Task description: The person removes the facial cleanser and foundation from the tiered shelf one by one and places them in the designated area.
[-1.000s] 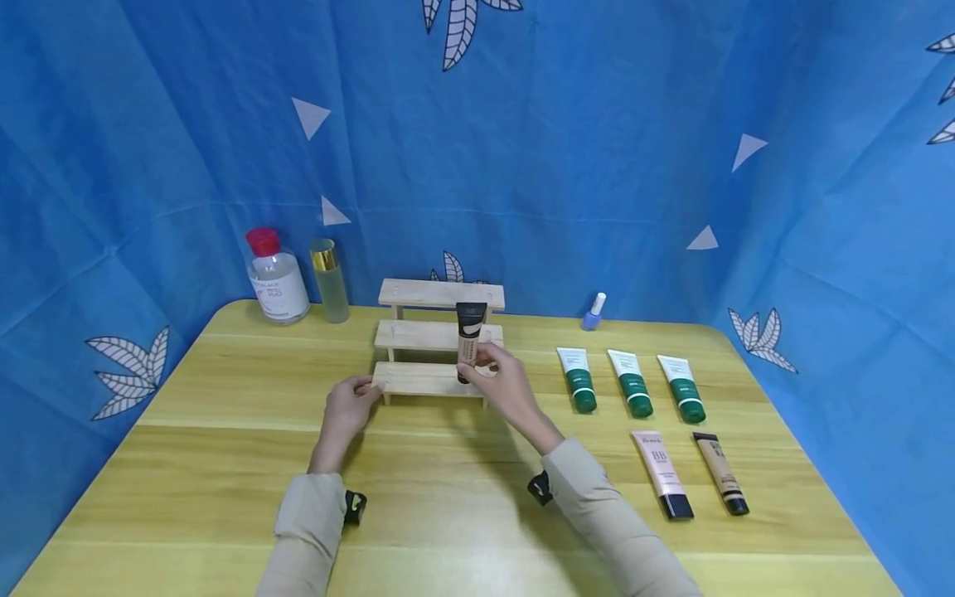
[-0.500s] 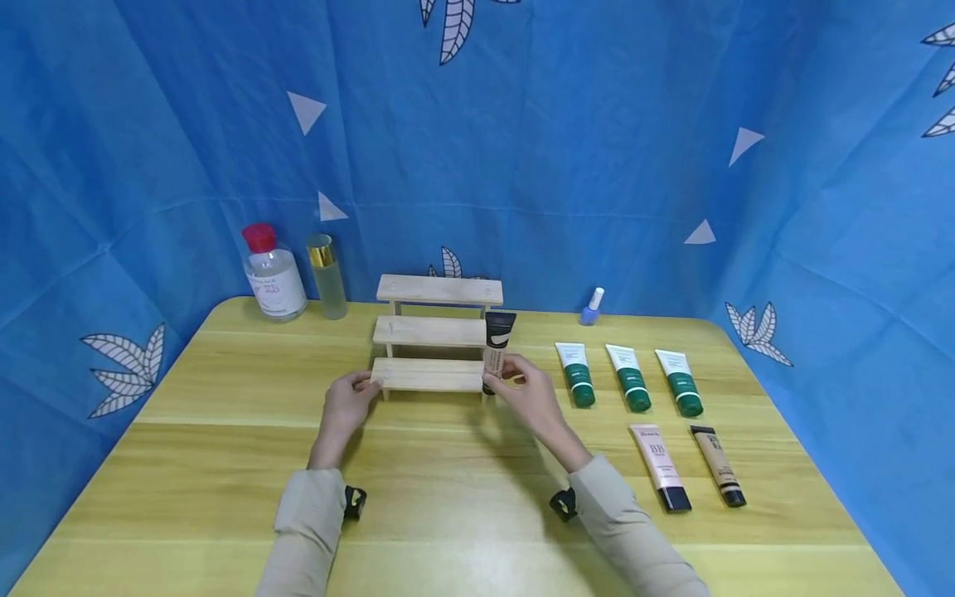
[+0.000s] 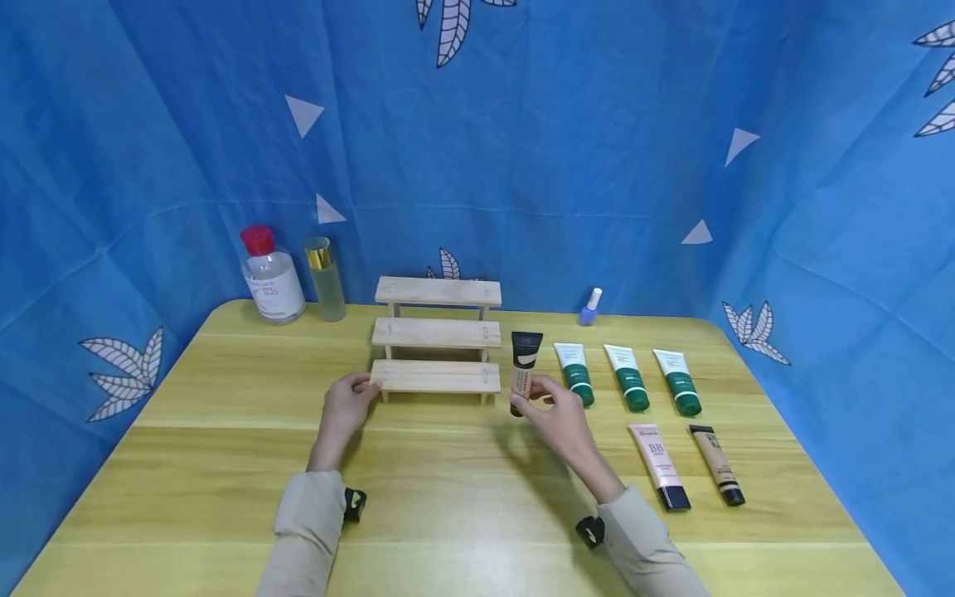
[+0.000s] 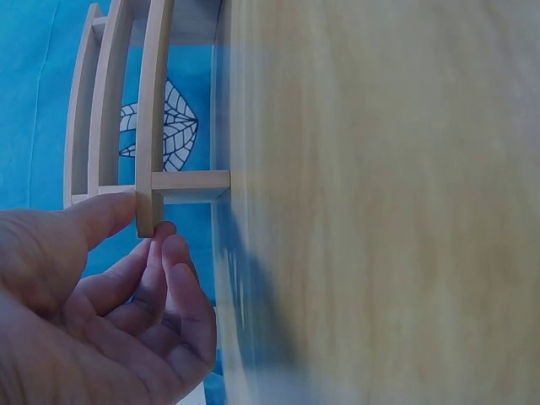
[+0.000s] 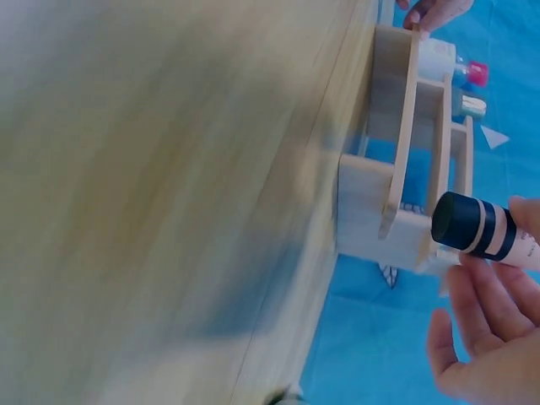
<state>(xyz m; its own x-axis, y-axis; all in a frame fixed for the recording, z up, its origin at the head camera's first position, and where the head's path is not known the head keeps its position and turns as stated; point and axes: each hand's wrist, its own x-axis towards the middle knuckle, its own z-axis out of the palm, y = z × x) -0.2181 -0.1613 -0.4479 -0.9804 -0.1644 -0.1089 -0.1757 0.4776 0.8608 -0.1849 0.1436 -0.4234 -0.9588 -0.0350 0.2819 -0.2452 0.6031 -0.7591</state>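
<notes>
A three-tier wooden display stand [image 3: 436,376] stands upright near the back middle of the table. My left hand [image 3: 347,408] pinches the left end of its lowest step; in the left wrist view the thumb [image 4: 108,215] lies on one face and fingertips [image 4: 165,229] on the other. To the right of the stand, my right hand [image 3: 561,417] holds a beige and black cosmetic tube [image 3: 522,375] between thumb and fingers, its black crimped end up. In the right wrist view the tube's dark cap [image 5: 460,221] sticks out past the fingers.
Several tubes lie on the right: green-and-white ones [image 3: 628,381], a pink BB cream tube [image 3: 660,466] and a beige tube [image 3: 718,466]. Nail polish [image 3: 589,308] stands behind them. A red-capped bottle [image 3: 274,286] and a gold-capped bottle [image 3: 327,286] stand back left. Blue cloth [image 3: 597,124] hangs behind.
My right hand has carried the tube from in front of the stand's right part out to the right and slightly nearer me. My left hand stays on the lowest step.
</notes>
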